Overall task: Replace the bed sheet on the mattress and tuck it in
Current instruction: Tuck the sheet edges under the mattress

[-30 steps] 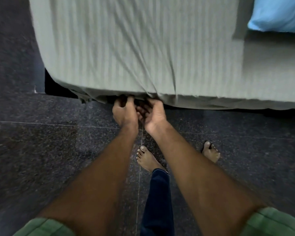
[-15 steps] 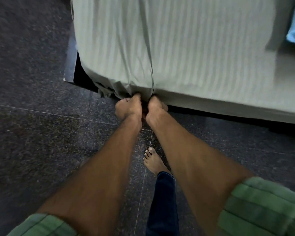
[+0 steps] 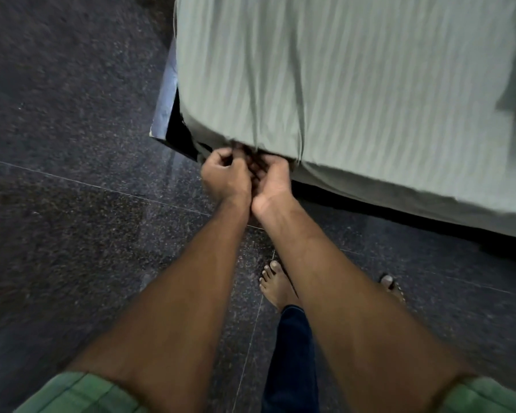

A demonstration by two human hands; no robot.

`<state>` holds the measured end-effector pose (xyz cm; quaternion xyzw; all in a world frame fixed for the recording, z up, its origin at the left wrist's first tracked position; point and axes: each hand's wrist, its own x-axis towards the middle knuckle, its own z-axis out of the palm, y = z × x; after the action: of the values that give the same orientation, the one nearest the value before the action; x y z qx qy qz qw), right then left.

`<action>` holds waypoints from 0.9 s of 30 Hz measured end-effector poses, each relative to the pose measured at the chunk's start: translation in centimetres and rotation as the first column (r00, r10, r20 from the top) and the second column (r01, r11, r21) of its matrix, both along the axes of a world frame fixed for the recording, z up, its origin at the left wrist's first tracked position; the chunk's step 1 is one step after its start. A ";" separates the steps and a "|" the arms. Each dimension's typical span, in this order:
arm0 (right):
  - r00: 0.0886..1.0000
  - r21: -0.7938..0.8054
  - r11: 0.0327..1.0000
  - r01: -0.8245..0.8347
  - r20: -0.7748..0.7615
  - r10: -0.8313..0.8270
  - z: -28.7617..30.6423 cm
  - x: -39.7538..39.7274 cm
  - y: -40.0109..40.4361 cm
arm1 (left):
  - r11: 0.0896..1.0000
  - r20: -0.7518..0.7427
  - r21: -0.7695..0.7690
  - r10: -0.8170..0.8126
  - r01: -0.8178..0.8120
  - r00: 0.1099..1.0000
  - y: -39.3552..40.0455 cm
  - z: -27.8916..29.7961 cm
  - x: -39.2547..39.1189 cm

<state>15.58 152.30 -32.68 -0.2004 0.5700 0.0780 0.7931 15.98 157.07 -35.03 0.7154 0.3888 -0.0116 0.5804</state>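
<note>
A pale green striped bed sheet [image 3: 355,84] covers the mattress and hangs over its near edge by the left corner. My left hand [image 3: 225,174] is at the hem just below that corner, its fingers curled round the sheet's edge. My right hand [image 3: 271,178] is right beside it, wrist against wrist and palm turned up. Its fingers curl into the hem under the mattress edge, with the tips lost in shadow. A long crease runs up the sheet from where my hands are.
A dark bed frame [image 3: 173,129] shows under the mattress at the corner. The dark speckled stone floor [image 3: 72,204] spreads to the left and below. My bare feet [image 3: 276,281] stand close to the bed. My forearms fill the lower middle of the view.
The view has shifted left towards the bed's corner. My hands have stayed together at the hem, and the right palm has turned up again after both hands were clenched on the edge.
</note>
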 end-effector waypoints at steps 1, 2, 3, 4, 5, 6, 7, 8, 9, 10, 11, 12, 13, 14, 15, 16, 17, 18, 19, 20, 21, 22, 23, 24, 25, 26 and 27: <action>0.999 -0.046 0.999 -0.001 -0.044 -0.001 -0.2 0.5 0.3 | 0.999 -0.009 -0.010 -0.038 0.038 0.999 0.4 -0.3 0.1; 0.997 -0.089 0.996 -0.005 -0.081 -0.003 -0.3 0.8 0.6 | 0.997 -0.015 -0.015 -0.074 0.074 0.997 0.8 -0.4 0.2; 0.993 -0.122 0.992 -0.031 -0.119 0.017 -0.6 1.0 0.9 | 0.995 -0.007 -0.008 -0.104 0.104 0.995 1.2 -0.4 0.3; 0.989 -0.135 0.990 -0.046 -0.145 0.026 -0.8 1.1 1.3 | 0.990 -0.004 0.025 -0.140 0.140 0.990 1.6 -0.3 0.2; 0.983 -0.154 0.984 -0.086 -0.174 0.058 -1.0 1.2 1.8 | 0.980 -0.006 0.085 -0.178 0.178 0.984 2.0 -0.1 0.1; 0.978 -0.180 0.976 -0.123 -0.188 0.089 -1.2 1.4 2.5 | 0.965 -0.022 0.155 -0.209 0.209 0.978 2.5 0.1 0.1; 0.969 -0.218 0.960 -0.175 -0.211 0.129 -1.5 1.7 3.1 | 0.947 -0.039 0.223 -0.229 0.232 0.973 3.0 0.4 0.2; 0.959 -0.257 0.939 -0.227 -0.228 0.170 -1.7 2.0 3.6 | 0.928 -0.063 0.279 -0.238 0.246 0.969 3.6 0.5 0.6; 0.944 -0.286 0.917 -0.278 -0.257 0.206 -1.9 2.4 4.0 | 0.913 -0.102 0.313 -0.240 0.260 0.965 4.0 0.5 1.1; 0.934 -0.296 0.905 -0.306 -0.276 0.225 -2.4 2.8 4.0 | 0.902 -0.148 0.335 -0.237 0.274 0.960 4.1 0.5 1.7; 0.920 -0.293 0.892 -0.343 -0.298 0.256 -2.5 3.0 3.9 | 0.896 -0.194 0.344 -0.225 0.281 0.955 4.1 0.5 2.2; 0.909 -0.285 0.882 -0.376 -0.296 0.292 -2.7 3.1 3.6 | 0.899 -0.225 0.339 -0.208 0.276 0.952 3.9 0.5 2.6; 0.901 -0.283 0.870 -0.404 -0.284 0.327 -2.7 3.0 3.2 | 0.913 -0.229 0.325 -0.179 0.249 0.957 3.5 0.6 2.7; 0.901 -0.286 0.864 -0.414 -0.262 0.345 -2.8 2.9 3.0 | 0.928 -0.209 0.310 -0.145 0.206 0.967 3.1 0.8 2.5; 0.905 -0.277 0.868 -0.413 -0.233 0.356 -2.5 2.5 2.8 | 0.941 -0.166 0.302 -0.105 0.152 0.980 2.6 1.1 2.0; 0.917 -0.237 0.891 -0.387 -0.195 0.347 -2.4 2.1 3.0 | 0.951 -0.105 0.298 -0.054 0.083 0.993 2.4 1.6 1.6; 0.929 -0.184 0.914 -0.361 -0.155 0.336 -2.0 1.7 3.3 | 0.954 -0.035 0.299 -0.006 0.017 0.999 2.4 2.0 1.2; 0.940 -0.123 0.933 -0.338 -0.103 0.327 -1.6 1.3 3.8 | 0.951 0.037 0.306 0.025 -0.035 0.999 2.6 2.3 1.2; 0.946 -0.074 0.944 -0.323 -0.056 0.319 -1.3 1.0 4.2 | 0.942 0.091 0.332 0.019 -0.049 0.996 2.9 2.4 1.5; 0.952 -0.035 0.952 -0.305 -0.006 0.305 -1.0 1.0 4.5 | 0.927 0.104 0.375 -0.011 -0.029 0.995 3.4 2.5 1.9; 0.958 -0.012 0.958 -0.286 0.033 0.286 -0.6 1.1 4.7 | 0.906 0.092 0.423 -0.043 0.000 0.995 4.0 2.6 2.5; 0.968 0.019 0.969 -0.245 0.063 0.243 -0.4 1.4 4.9 | 0.891 0.068 0.454 -0.066 0.028 0.995 4.7 2.6 3.0; 0.977 0.042 0.977 -0.209 0.060 0.206 -0.2 1.9 5.1 | 0.886 0.047 0.460 -0.083 0.052 0.995 5.4 2.6 3.5; 0.985 0.053 0.984 -0.168 0.042 0.166 0.0 2.5 5.5 | 0.893 0.037 0.444 -0.097 0.071 0.995 6.0 2.5 3.9; 0.990 0.039 0.990 -0.138 0.009 0.138 0.1 3.0 5.9 | 0.905 0.032 0.417 -0.109 0.086 0.994 6.5 2.4 4.2; 0.995 0.030 0.994 -0.102 -0.007 0.102 0.1 3.5 6.5 | 0.916 0.032 0.388 -0.119 0.097 0.992 7.0 2.4 4.5; 0.996 0.015 0.996 -0.087 -0.006 0.087 0.1 3.9 7.0 | 0.926 0.030 0.361 -0.133 0.114 0.991 7.6 2.3 4.8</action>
<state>19.48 159.26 -32.54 -0.2187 0.5628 0.1174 0.7884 20.74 164.72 -32.78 0.8324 0.3227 0.0423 0.4486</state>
